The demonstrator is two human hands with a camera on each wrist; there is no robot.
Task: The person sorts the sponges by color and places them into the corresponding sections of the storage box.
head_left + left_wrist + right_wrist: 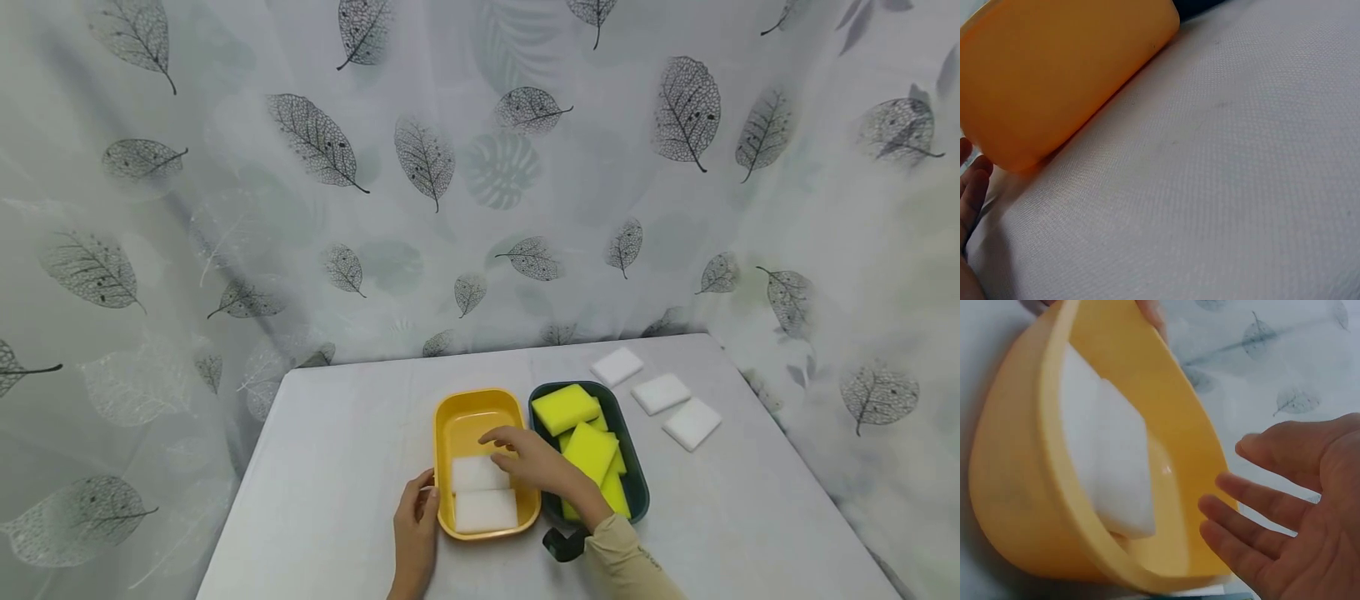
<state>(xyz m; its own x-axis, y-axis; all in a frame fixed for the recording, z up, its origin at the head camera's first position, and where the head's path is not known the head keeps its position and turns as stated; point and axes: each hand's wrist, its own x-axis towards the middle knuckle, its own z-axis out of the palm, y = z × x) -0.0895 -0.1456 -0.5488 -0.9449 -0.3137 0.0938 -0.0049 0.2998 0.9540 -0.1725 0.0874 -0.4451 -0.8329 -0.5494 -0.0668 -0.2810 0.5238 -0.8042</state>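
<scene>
A yellow tray (474,393) stands on the table with two white sponges, one white sponge (486,511) in its near end and another white sponge (480,473) just behind. My left hand (417,523) rests against the tray's left side, its fingers at the wall. Over the tray hovers my right hand (528,460), fingers spread and loosely bent, holding nothing. In the right wrist view this right hand (1291,512) is apart from the white sponges (1119,456). Beneath my right forearm is a dark green tray (636,467) piled with several yellow sponges (566,408).
Beyond the green tray, to the right, lie three loose white sponges: one white sponge (617,366) near the back, another white sponge (661,393) and a third white sponge (692,423). A white cloth covers the table (322,467). Leaf-patterned curtains (465,250) hang behind it.
</scene>
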